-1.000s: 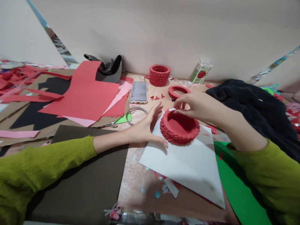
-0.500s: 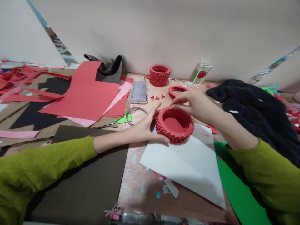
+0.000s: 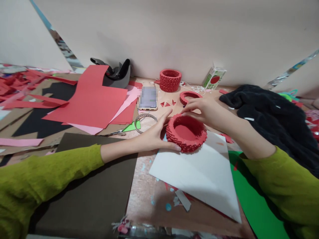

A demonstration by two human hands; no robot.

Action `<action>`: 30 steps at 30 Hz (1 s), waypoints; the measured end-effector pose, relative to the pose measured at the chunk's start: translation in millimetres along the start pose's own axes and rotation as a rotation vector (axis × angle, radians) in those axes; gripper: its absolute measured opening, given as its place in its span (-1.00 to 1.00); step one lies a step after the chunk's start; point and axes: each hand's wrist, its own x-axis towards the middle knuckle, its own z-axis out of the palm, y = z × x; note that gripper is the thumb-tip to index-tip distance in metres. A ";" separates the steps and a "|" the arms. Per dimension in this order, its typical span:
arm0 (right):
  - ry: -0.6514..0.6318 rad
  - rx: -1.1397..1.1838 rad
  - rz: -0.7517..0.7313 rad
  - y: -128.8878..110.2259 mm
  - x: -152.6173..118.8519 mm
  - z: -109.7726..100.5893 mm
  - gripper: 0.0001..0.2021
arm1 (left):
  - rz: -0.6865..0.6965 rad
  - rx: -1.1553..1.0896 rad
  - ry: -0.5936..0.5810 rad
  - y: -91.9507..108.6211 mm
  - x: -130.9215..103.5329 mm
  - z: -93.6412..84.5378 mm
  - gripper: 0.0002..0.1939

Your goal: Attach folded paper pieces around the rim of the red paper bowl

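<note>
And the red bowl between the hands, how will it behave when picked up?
The red bowl is probably light for its size, as it seems built of small thin pieces. Its rough, layered wall should not be slippery. Low and wide, it may hardly tip.

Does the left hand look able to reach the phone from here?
Probably yes: the phone lies just beyond the left hand, its top uncovered. The silver bangle lies near the way but looks low; the hand would likely first leave the red bowl.
</note>
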 end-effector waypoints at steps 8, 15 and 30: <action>0.022 0.030 0.019 2.3 -1.0 0.6 -0.80 | 0.005 0.013 -0.007 -0.9 -0.9 -1.6 0.29; -0.047 -0.093 -0.034 -0.7 -0.4 0.7 -0.77 | 0.001 0.021 -0.003 -1.5 -0.4 -1.2 0.28; 0.054 0.192 0.185 -3.2 -0.7 0.4 -0.78 | 0.003 0.076 0.004 -3.0 -1.2 -3.5 0.27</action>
